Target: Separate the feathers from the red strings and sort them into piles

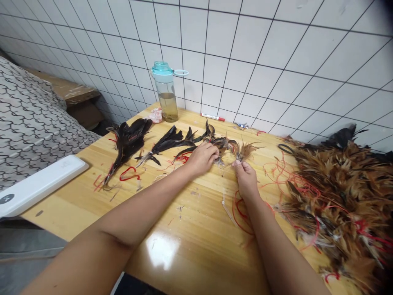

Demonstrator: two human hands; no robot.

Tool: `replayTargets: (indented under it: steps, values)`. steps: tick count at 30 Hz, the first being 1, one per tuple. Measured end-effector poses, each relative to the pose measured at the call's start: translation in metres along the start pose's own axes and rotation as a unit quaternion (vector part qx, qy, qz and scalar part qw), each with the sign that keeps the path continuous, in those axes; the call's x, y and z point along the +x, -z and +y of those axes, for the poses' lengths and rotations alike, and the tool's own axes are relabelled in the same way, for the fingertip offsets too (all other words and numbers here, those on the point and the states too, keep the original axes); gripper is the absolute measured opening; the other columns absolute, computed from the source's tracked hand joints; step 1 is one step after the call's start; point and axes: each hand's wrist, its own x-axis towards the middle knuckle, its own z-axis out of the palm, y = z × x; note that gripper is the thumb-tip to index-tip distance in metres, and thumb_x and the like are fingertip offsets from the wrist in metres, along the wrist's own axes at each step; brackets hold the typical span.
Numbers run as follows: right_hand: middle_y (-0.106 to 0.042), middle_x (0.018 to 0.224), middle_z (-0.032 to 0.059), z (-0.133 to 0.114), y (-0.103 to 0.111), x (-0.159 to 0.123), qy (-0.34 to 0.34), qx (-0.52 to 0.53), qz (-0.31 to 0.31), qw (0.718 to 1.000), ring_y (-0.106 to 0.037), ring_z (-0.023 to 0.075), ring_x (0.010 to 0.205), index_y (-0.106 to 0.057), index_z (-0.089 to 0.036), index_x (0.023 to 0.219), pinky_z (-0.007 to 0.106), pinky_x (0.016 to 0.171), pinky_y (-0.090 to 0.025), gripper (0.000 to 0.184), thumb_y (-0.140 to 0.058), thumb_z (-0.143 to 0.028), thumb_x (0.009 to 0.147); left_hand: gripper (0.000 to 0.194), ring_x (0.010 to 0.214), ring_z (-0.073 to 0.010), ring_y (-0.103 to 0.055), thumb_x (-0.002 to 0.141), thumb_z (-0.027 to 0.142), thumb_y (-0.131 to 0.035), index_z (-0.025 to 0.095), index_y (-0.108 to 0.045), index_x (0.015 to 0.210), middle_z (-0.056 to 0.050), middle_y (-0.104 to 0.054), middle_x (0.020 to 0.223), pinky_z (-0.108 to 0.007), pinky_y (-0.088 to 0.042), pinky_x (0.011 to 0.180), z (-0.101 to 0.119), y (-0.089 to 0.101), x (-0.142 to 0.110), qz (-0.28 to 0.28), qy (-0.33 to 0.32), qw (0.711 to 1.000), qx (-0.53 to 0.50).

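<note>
small tuft of brown-orange feathers (245,150) mid-table, pinched by right hand (245,178) | left hand (203,157) closed over dark feathers just beside it | hands near, not touching | glossy wooden table (190,237) | big brown feather pile (340,196) right | black feather bunches (129,141) left | teal-capped clear bottle (166,92) by wall

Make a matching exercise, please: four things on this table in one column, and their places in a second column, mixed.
Things:
1. water bottle
2. red marker
3. big heap of brown feathers
4. black feather bundle

Places:
A. at the right edge of the table
B. at the wall, right of the bottle
C. at the far corner, next to the wall
D. left of the left hand

Pairs: 1-C, 2-B, 3-A, 4-D
</note>
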Motion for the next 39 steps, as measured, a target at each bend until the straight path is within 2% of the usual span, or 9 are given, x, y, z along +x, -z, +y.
replayTargets:
  steps: [10,13,16,18,21,23,25,34,39]
  values:
    - [-0.065,0.073,0.0024,-0.007,-0.004,-0.001,-0.005,-0.011,0.008,1.0,-0.058,0.0192,0.075,-0.065,-0.021,0.069,0.032,0.077,-0.043,0.029,-0.056,-0.046,0.079,0.023,0.09,-0.0191,-0.053,0.091,0.018,-0.043,0.016,-0.066,0.09,-0.009,-0.064,0.091,-0.032,-0.04,0.083,0.012,0.002,0.0,-0.017,-0.045,0.999,-0.025]
    - [-0.066,0.075,0.0027,-0.007,-0.004,-0.002,0.008,-0.018,0.001,1.0,-0.059,0.0195,0.077,-0.066,-0.021,0.069,0.033,0.079,-0.043,0.027,-0.054,-0.043,0.081,0.023,0.092,-0.0205,-0.053,0.089,0.021,-0.047,0.017,-0.069,0.091,-0.009,-0.065,0.094,-0.036,-0.04,0.088,0.012,0.002,0.001,-0.018,-0.004,1.0,-0.022]
    - [-0.066,0.074,0.0025,-0.008,-0.004,-0.003,0.023,-0.028,-0.018,0.999,-0.058,0.0194,0.077,-0.065,-0.022,0.068,0.032,0.078,-0.044,0.027,-0.053,-0.042,0.081,0.018,0.094,-0.0199,-0.056,0.085,0.024,-0.055,0.017,-0.071,0.091,-0.008,-0.066,0.095,-0.036,-0.04,0.09,0.013,0.001,0.004,-0.021,0.084,0.991,-0.106]
    - [-0.065,0.073,0.0025,-0.008,-0.005,-0.003,0.036,-0.042,-0.045,0.997,-0.058,0.0191,0.075,-0.065,-0.022,0.066,0.032,0.077,-0.044,0.027,-0.053,-0.041,0.081,0.018,0.086,-0.0174,-0.057,0.082,0.028,-0.058,0.015,-0.069,0.087,-0.006,-0.066,0.089,-0.032,-0.043,0.082,0.015,0.0,0.005,-0.041,0.157,0.958,-0.235]
    - [-0.062,0.07,0.0027,-0.009,-0.005,-0.003,0.051,-0.07,-0.084,0.993,-0.057,0.0188,0.073,-0.064,-0.022,0.064,0.031,0.075,-0.044,0.028,-0.052,-0.04,0.082,0.024,0.068,-0.0115,-0.054,0.078,0.036,-0.063,0.012,-0.065,0.082,-0.003,-0.062,0.075,-0.024,-0.041,0.066,0.019,-0.003,0.005,-0.057,0.238,0.859,-0.45]
    - [-0.062,0.071,0.0031,-0.009,-0.005,-0.003,0.055,-0.079,-0.098,0.991,-0.058,0.0189,0.074,-0.065,-0.022,0.064,0.031,0.074,-0.044,0.029,-0.051,-0.04,0.082,0.027,0.062,-0.0086,-0.052,0.073,0.037,-0.069,0.011,-0.062,0.079,0.0,-0.059,0.069,-0.021,-0.038,0.06,0.021,-0.004,0.005,-0.033,0.263,0.804,-0.532]
    - [-0.063,0.072,0.0035,-0.009,-0.005,-0.003,0.057,-0.079,-0.106,0.99,-0.058,0.0191,0.075,-0.066,-0.022,0.066,0.032,0.074,-0.044,0.029,-0.051,-0.04,0.083,0.028,0.059,-0.0072,-0.051,0.068,0.034,-0.075,0.012,-0.06,0.075,0.001,-0.058,0.065,-0.02,-0.037,0.058,0.022,-0.005,0.005,-0.005,0.276,0.774,-0.57]
    - [-0.065,0.073,0.0027,-0.009,-0.006,-0.004,0.031,-0.055,-0.076,0.995,-0.058,0.0189,0.074,-0.065,-0.021,0.068,0.031,0.074,-0.044,0.03,-0.05,-0.042,0.082,0.016,0.055,-0.0056,-0.053,0.069,0.018,-0.073,0.011,-0.061,0.078,0.0,-0.06,0.068,-0.018,-0.036,0.05,0.02,-0.002,0.01,0.071,0.324,0.706,-0.626]
    - [-0.064,0.071,0.0021,-0.012,-0.007,-0.005,0.005,-0.042,-0.053,0.998,-0.058,0.0194,0.075,-0.062,-0.021,0.067,0.031,0.075,-0.043,0.03,-0.049,-0.044,0.082,0.017,0.056,-0.0062,-0.055,0.069,0.018,-0.072,0.012,-0.056,0.073,0.001,-0.057,0.063,-0.017,-0.037,0.051,0.015,0.006,0.012,0.106,0.338,0.692,-0.629]
